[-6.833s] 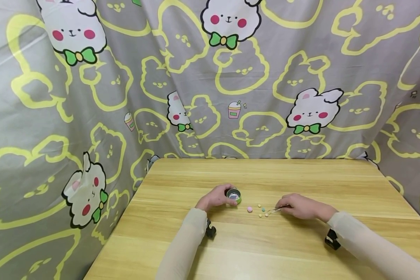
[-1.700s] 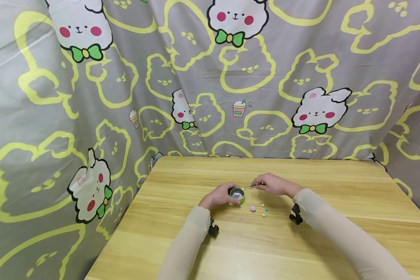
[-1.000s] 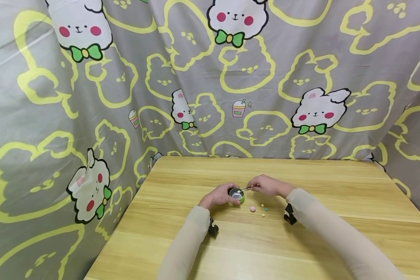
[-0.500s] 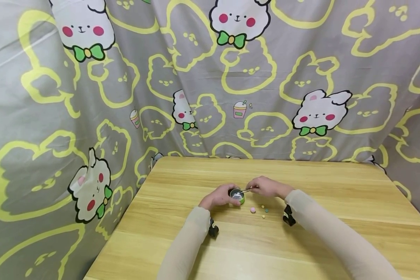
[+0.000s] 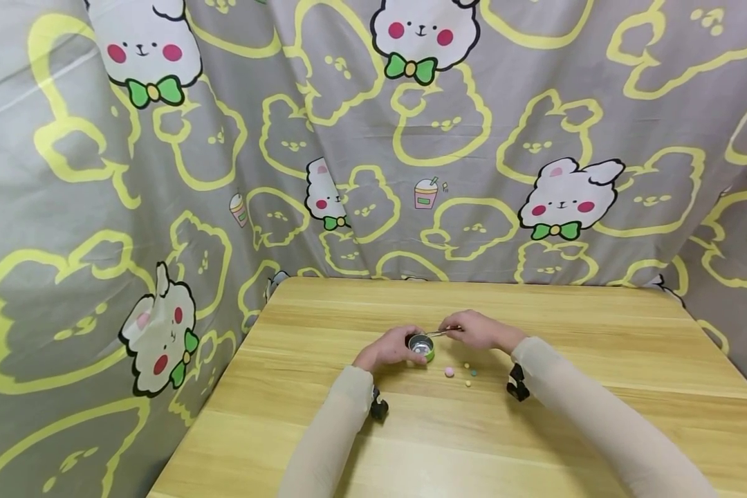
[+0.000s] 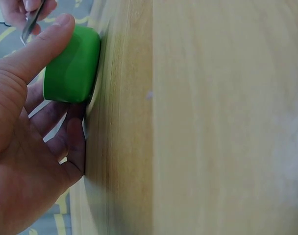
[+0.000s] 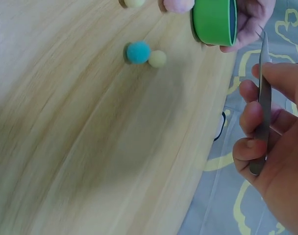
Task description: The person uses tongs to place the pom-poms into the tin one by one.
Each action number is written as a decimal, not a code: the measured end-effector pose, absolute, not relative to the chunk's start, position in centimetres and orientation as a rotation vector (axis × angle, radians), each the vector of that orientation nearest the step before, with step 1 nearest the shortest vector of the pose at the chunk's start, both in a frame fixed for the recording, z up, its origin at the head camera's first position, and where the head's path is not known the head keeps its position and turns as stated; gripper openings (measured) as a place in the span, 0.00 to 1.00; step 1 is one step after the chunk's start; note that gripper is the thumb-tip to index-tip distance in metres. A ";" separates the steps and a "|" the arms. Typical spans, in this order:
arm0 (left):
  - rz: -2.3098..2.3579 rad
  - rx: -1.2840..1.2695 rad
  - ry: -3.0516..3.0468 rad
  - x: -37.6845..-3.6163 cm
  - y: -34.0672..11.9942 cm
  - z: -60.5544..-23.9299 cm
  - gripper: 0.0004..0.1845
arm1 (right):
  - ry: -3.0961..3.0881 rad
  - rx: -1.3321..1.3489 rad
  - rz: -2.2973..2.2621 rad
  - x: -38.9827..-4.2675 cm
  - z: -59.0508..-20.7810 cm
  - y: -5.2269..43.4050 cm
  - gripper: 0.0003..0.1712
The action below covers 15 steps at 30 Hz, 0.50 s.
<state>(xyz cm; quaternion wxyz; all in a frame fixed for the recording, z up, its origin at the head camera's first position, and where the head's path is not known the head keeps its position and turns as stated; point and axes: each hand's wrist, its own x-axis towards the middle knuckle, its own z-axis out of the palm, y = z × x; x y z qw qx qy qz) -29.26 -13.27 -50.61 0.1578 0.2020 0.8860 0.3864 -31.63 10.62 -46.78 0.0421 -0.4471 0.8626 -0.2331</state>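
My left hand [image 5: 393, 347] grips a small round green tin [image 5: 431, 354] standing on the table, thumb and fingers around its wall. In the left wrist view the thumb lies along the green side. Metal tweezers [image 7: 264, 103] are pinched in my right hand [image 5: 476, 329], their slim tips close to the tin's rim. Those tips look slightly apart and carry nothing visible in the right wrist view. Inside the tin is a pale spot, too small to tell clearly. Beside it lie a pink pom-pom [image 5: 449, 372], a blue pom-pom [image 7: 138, 52] and small pale yellow pom-poms [image 7: 157, 59].
The wooden table [image 5: 324, 443] carries the tin and the loose pom-poms, which sit just right of and in front of the tin. A grey patterned curtain [image 5: 361, 138] hangs behind the table and along its left side.
Earlier the tweezers were at a pale pom-pom on the table, then moved left to the tin. Half a second ago their tips reached inside; now they have lifted back to the rim. The left hand stayed.
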 end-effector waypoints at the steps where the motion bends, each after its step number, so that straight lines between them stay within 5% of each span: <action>1: 1.111 0.578 2.529 -29.2 -13.3 -50.6 0.27 | 2.640 -1.359 -0.721 -31.5 -46.7 10.8 0.10; 15: 1.166 0.548 2.484 -29.2 -13.2 -50.8 0.26 | 2.654 -1.326 -0.734 -30.2 -47.1 14.7 0.09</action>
